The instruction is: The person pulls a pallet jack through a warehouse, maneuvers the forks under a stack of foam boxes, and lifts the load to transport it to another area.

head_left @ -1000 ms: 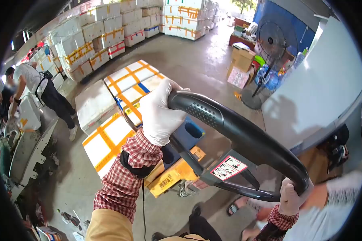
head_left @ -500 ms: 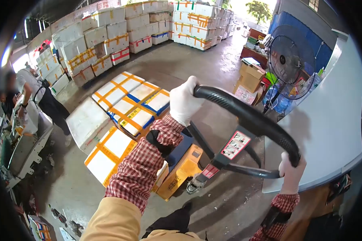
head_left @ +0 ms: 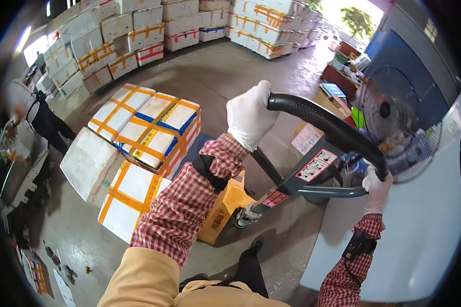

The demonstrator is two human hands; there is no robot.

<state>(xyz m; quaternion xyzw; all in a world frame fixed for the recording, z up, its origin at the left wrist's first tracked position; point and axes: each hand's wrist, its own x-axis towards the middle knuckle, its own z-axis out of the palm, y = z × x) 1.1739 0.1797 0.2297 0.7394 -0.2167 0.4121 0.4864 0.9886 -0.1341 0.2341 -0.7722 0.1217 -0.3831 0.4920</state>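
My left hand (head_left: 250,115), in a white glove, is wrapped round the upper left end of the black loop handle (head_left: 329,125) of a pallet jack. My right hand (head_left: 378,189), gloved too, grips the lower right end of that handle. The shaft, with a pictogram label, slants down to the jack's orange-yellow body (head_left: 224,207) and a small wheel (head_left: 244,219). Beside the jack, left of my left forearm, stand taped white foam boxes (head_left: 156,130) and an untaped one (head_left: 89,163). My left sleeve hides part of the jack and boxes.
Foam boxes (head_left: 143,38) are stacked along the back. A floor fan (head_left: 386,110) and cluttered desk (head_left: 338,79) stand at right, near a large pale panel (head_left: 394,240). A person (head_left: 41,115) is at far left by a machine (head_left: 23,169). Small debris (head_left: 61,263) lies lower left.
Both hands keep their hold on the handle. The nearby foam boxes have shifted left in view, the fan and desk right. One of my legs now shows further forward.
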